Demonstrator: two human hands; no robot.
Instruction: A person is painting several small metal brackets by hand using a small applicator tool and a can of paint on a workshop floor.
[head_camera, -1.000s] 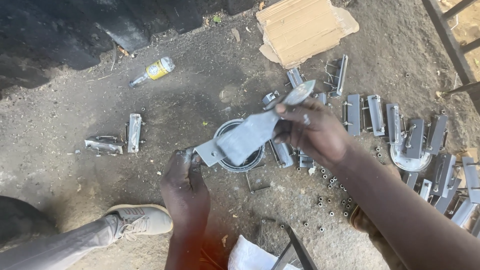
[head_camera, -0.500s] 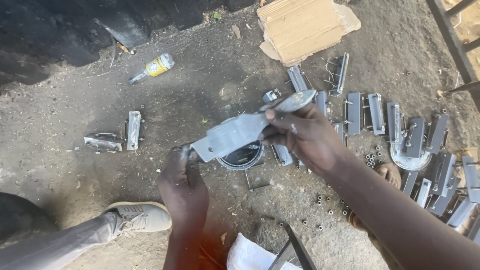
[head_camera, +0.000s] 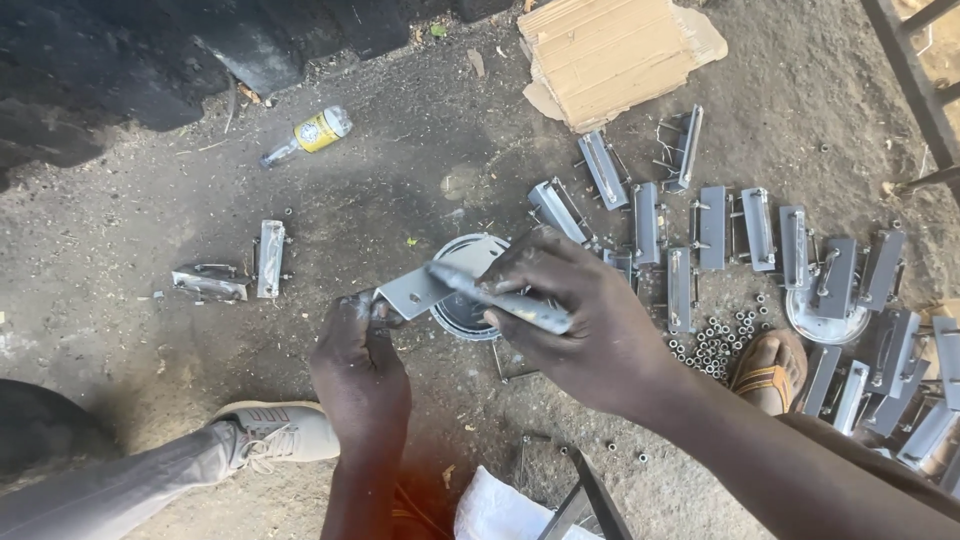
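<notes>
My right hand (head_camera: 585, 325) grips a flat grey metal bracket (head_camera: 420, 290) by its long end, holding it level above the ground. My left hand (head_camera: 360, 350) is closed around something small at the bracket's near corner; what it pinches is hidden by the fingers. Directly under the bracket sits a round metal lid (head_camera: 465, 310) on the dirt. Both hands meet at the middle of the view.
Many similar grey brackets (head_camera: 715, 225) lie in rows to the right, with a heap of small nuts (head_camera: 715, 340) beside a sandalled foot (head_camera: 770, 370). Two bracket pieces (head_camera: 245, 270) lie left. A bottle (head_camera: 310, 132), cardboard (head_camera: 610, 55) and another person's shoe (head_camera: 275, 435) are nearby.
My right hand has turned the bracket from tilted upward to nearly level and lowered it, sliding closer to my left hand, which now closes at the bracket's corner.
</notes>
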